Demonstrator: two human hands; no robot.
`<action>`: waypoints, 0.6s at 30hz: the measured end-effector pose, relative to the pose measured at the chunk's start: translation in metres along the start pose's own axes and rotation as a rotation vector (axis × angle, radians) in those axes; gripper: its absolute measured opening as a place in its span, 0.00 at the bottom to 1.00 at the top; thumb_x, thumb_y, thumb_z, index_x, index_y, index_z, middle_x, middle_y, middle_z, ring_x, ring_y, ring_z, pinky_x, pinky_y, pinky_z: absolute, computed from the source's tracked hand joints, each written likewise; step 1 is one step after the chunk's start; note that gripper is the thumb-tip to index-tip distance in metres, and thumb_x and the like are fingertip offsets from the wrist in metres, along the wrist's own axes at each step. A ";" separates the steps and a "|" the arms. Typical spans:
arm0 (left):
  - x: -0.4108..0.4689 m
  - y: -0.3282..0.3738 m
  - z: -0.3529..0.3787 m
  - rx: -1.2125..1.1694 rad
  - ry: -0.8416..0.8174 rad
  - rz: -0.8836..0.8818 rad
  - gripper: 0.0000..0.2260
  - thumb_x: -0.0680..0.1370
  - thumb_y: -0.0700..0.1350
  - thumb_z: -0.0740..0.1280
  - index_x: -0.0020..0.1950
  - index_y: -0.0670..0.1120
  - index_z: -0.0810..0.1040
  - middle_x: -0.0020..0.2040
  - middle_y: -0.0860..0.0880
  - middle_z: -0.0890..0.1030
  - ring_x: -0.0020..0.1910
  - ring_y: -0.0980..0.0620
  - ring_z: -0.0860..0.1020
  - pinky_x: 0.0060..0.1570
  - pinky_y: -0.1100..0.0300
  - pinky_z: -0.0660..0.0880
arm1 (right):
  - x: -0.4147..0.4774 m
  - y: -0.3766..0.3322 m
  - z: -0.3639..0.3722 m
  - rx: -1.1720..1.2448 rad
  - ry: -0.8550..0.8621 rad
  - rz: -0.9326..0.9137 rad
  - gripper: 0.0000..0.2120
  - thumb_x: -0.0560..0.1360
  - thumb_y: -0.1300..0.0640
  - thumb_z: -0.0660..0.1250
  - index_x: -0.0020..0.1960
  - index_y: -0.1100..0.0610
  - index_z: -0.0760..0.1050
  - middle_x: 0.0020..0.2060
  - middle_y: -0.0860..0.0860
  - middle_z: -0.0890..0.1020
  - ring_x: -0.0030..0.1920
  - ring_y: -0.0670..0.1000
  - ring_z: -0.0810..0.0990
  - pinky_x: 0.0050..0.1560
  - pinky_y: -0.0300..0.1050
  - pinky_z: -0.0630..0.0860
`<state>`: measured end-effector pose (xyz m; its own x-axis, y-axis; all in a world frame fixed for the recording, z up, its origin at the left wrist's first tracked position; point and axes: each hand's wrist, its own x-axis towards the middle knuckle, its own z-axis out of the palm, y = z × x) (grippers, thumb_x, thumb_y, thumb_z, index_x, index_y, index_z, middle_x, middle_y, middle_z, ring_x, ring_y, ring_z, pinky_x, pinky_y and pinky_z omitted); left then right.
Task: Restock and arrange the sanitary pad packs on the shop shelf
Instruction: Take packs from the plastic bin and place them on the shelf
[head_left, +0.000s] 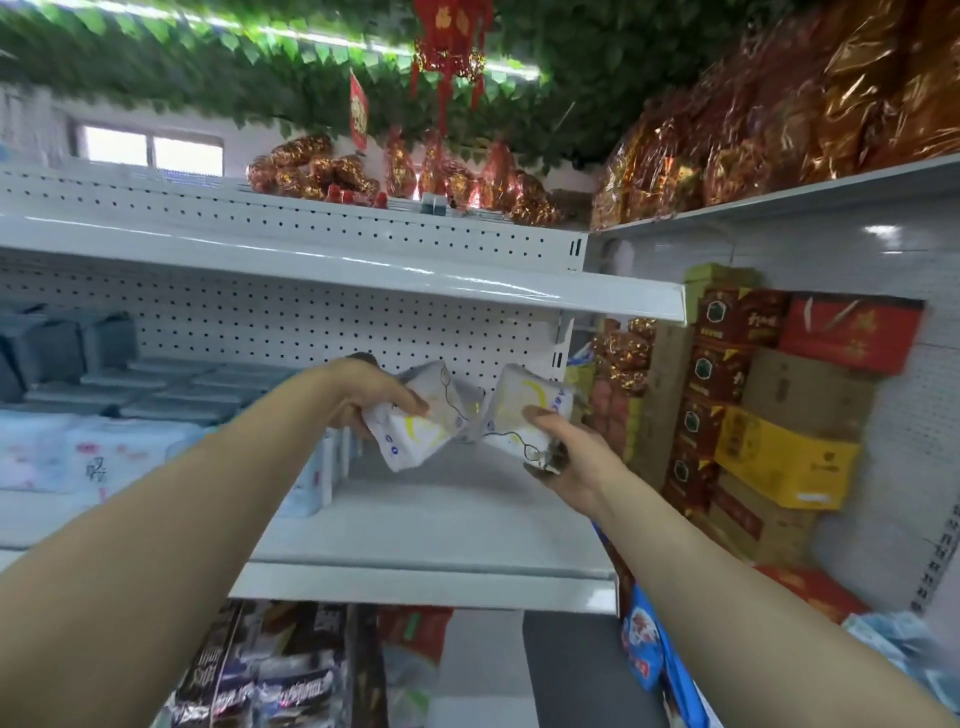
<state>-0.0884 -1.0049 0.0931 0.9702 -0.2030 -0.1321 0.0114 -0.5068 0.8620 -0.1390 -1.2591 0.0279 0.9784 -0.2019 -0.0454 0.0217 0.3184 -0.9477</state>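
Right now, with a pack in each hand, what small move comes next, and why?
Probably set the left pack, held by the left hand, on the bare shelf beside the standing packs; the right hand holds the right pack above that gap too.

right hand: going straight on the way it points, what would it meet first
Likely the pack in the left hand, close ahead of the right hand and its own pack; behind that, the pegboard panel. Depth is unclear.

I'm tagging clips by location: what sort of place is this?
Probably a small shop: white pegboard shelving, stacked cartons at right, left hand and right hand holding pad packs.
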 end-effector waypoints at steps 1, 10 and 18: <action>0.006 0.006 -0.004 0.060 -0.015 0.002 0.29 0.63 0.48 0.83 0.59 0.38 0.80 0.51 0.42 0.86 0.52 0.42 0.84 0.60 0.47 0.79 | 0.006 -0.002 0.001 -0.058 0.011 -0.022 0.26 0.69 0.57 0.80 0.65 0.62 0.77 0.48 0.56 0.79 0.49 0.54 0.78 0.49 0.50 0.79; 0.076 0.013 -0.041 0.720 -0.109 0.129 0.38 0.55 0.67 0.80 0.63 0.64 0.76 0.59 0.61 0.80 0.62 0.53 0.77 0.67 0.52 0.71 | 0.058 -0.051 0.015 -1.013 0.005 -0.246 0.35 0.67 0.45 0.81 0.68 0.56 0.74 0.53 0.45 0.78 0.46 0.45 0.78 0.42 0.39 0.77; 0.128 -0.001 -0.036 0.894 -0.149 0.185 0.25 0.69 0.56 0.79 0.62 0.55 0.76 0.60 0.54 0.78 0.59 0.51 0.76 0.64 0.54 0.72 | 0.124 -0.041 0.020 -1.441 -0.135 -0.307 0.33 0.61 0.39 0.82 0.61 0.51 0.78 0.54 0.46 0.81 0.54 0.49 0.80 0.50 0.43 0.78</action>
<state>0.0441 -1.0000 0.0927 0.8962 -0.4193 -0.1452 -0.3916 -0.9012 0.1856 -0.0149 -1.2783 0.0675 0.9864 0.0216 0.1630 0.0873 -0.9089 -0.4077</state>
